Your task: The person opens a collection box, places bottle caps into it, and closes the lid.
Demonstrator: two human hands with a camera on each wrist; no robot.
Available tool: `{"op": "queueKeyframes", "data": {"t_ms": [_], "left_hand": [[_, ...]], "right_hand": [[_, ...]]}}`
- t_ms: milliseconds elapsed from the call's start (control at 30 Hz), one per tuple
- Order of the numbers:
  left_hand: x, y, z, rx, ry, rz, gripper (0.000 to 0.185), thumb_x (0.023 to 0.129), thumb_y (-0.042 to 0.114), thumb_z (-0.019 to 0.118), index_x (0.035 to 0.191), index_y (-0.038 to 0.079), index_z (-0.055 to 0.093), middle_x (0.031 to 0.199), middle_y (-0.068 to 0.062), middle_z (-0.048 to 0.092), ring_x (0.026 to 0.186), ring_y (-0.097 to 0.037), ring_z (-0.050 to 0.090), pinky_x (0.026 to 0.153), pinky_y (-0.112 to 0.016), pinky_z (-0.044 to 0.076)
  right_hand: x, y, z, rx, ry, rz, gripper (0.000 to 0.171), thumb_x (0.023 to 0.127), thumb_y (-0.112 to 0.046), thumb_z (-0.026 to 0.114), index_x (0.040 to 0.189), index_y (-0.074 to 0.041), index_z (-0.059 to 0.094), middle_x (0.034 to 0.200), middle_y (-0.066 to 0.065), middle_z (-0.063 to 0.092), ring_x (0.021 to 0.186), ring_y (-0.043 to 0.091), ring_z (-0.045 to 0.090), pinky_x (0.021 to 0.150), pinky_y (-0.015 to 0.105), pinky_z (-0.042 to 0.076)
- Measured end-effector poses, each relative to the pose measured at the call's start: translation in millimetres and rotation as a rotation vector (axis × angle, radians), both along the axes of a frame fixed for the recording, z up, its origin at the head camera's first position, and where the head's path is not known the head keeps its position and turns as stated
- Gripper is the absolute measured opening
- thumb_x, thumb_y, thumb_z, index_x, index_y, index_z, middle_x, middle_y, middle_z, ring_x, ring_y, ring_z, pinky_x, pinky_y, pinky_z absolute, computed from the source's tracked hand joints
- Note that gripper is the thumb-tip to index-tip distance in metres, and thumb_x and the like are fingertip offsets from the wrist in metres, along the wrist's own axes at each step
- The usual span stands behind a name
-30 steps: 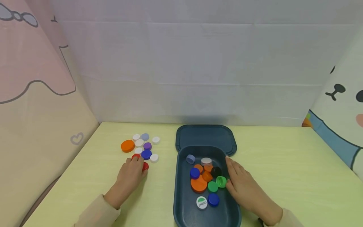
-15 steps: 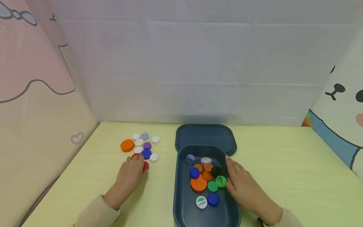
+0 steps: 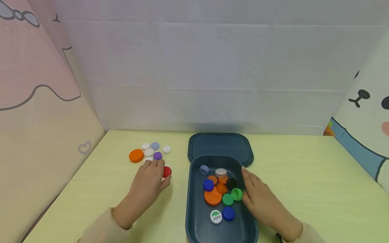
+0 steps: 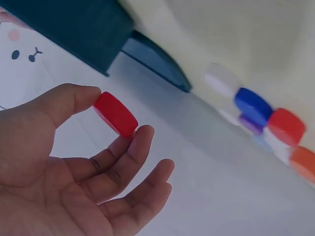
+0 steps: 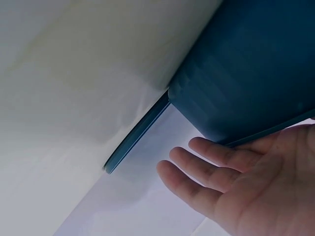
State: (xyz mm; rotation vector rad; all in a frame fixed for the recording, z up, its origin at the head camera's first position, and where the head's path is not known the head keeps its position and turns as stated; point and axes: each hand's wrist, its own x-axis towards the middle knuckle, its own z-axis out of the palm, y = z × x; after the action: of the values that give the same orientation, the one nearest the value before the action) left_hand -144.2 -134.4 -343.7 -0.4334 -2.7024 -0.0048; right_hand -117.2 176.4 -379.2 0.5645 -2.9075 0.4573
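Observation:
My left hand (image 3: 147,182) pinches a red bottle cap (image 4: 116,114) between thumb and fingertips, lifted off the table in the left wrist view. Just beyond it lies a group of loose caps: a second red cap (image 4: 286,126), a blue cap (image 4: 253,105), a purple cap (image 3: 157,155), a large orange cap (image 3: 136,156) and several white ones. My right hand (image 3: 264,200) lies with straight fingers along the right rim of a dark blue box (image 3: 200,233). Inside the box are several caps, among them a black cap (image 3: 231,184) and a green cap (image 3: 228,199).
Behind the box lies its dark blue lid (image 3: 220,143), flat on the pale yellow table (image 3: 310,189). A white sheet (image 3: 212,67) hangs at the table's back edge, with printed cloth at both sides.
My left hand has moved right and slightly back, carrying the red cap from the table. My right hand and the box have stayed put.

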Motion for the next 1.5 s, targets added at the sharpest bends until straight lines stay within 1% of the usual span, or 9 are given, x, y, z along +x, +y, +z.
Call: {"op": "queueKeyframes", "data": {"t_ms": [100,200,400,533,700,900,1033,1267,1500], "left_hand": [[4.7,10.1,7.7,-0.019,0.034,-0.03,0.037,0.071,0.031,0.075,0.081,0.003,0.053,0.068,-0.006,0.051,0.065,-0.021,0.043,0.059,-0.027,0.038],[10.0,21.7,13.9,-0.047,0.028,-0.048,0.039,0.073,0.036,0.073,0.083,0.004,0.053,0.071,-0.006,0.053,0.069,-0.021,0.046,0.063,-0.029,0.041],[20.9,46.0,20.9,-0.078,-0.094,-0.082,0.044,0.078,0.045,0.066,0.097,0.006,0.058,0.089,-0.008,0.06,0.086,-0.024,0.053,0.076,-0.032,0.048],[26.2,60.2,21.3,-0.119,-0.157,-0.119,0.048,0.079,0.05,0.063,0.103,0.008,0.059,0.096,-0.007,0.062,0.094,-0.023,0.054,0.083,-0.033,0.049],[30.1,73.2,16.5,-0.184,-0.205,-0.173,0.052,0.079,0.053,0.06,0.107,0.01,0.06,0.098,-0.006,0.061,0.095,-0.021,0.053,0.086,-0.033,0.047],[33.2,82.2,8.8,-0.207,-0.282,-0.222,0.052,0.08,0.055,0.059,0.109,0.011,0.06,0.098,-0.004,0.06,0.094,-0.02,0.049,0.086,-0.032,0.045],[35.1,87.6,4.2,-0.25,-0.329,-0.231,0.053,0.079,0.056,0.06,0.11,0.013,0.062,0.098,-0.002,0.06,0.093,-0.02,0.049,0.088,-0.033,0.044],[36.8,95.2,-4.1,-0.35,-0.299,-0.232,0.049,0.075,0.056,0.064,0.105,0.017,0.066,0.09,0.0,0.062,0.086,-0.02,0.049,0.087,-0.033,0.043],[36.8,98.9,-7.4,-0.396,-0.369,-0.216,0.049,0.071,0.055,0.068,0.104,0.02,0.067,0.091,0.0,0.064,0.086,-0.02,0.052,0.091,-0.035,0.044]], "right_hand": [[0.1,0.0,-0.2,0.0,-0.008,-0.003,0.058,0.087,-0.014,0.048,0.14,0.004,0.029,0.139,0.021,0.039,0.125,0.035,0.04,0.093,0.053,0.04],[0.0,0.0,-0.7,0.0,-0.011,-0.003,0.058,0.088,-0.014,0.048,0.14,0.004,0.029,0.14,0.02,0.039,0.126,0.035,0.04,0.093,0.053,0.04],[-0.4,0.2,-1.2,-0.002,-0.005,0.0,0.058,0.088,-0.014,0.048,0.14,0.004,0.029,0.139,0.02,0.04,0.125,0.034,0.04,0.093,0.053,0.041],[-0.8,0.0,-1.7,-0.003,-0.006,0.001,0.059,0.087,-0.014,0.049,0.14,0.004,0.029,0.139,0.02,0.04,0.125,0.034,0.041,0.093,0.053,0.041],[-0.7,-0.3,-1.4,-0.005,-0.008,0.002,0.059,0.087,-0.014,0.049,0.14,0.004,0.029,0.138,0.021,0.041,0.125,0.035,0.041,0.093,0.053,0.041],[-0.4,-0.8,-0.2,-0.009,-0.018,-0.003,0.059,0.087,-0.014,0.049,0.14,0.004,0.029,0.138,0.021,0.041,0.125,0.035,0.041,0.093,0.054,0.041],[-0.2,-0.6,-0.5,-0.003,-0.005,0.0,0.059,0.087,-0.013,0.049,0.14,0.004,0.029,0.138,0.02,0.041,0.124,0.035,0.042,0.092,0.053,0.042],[0.0,-0.5,-0.3,-0.002,-0.004,-0.006,0.06,0.087,-0.014,0.049,0.14,0.003,0.029,0.139,0.019,0.04,0.124,0.035,0.042,0.092,0.053,0.042],[0.0,-0.6,0.2,0.002,-0.015,-0.012,0.06,0.087,-0.014,0.048,0.141,0.002,0.028,0.139,0.019,0.041,0.125,0.034,0.042,0.092,0.053,0.042]]}}
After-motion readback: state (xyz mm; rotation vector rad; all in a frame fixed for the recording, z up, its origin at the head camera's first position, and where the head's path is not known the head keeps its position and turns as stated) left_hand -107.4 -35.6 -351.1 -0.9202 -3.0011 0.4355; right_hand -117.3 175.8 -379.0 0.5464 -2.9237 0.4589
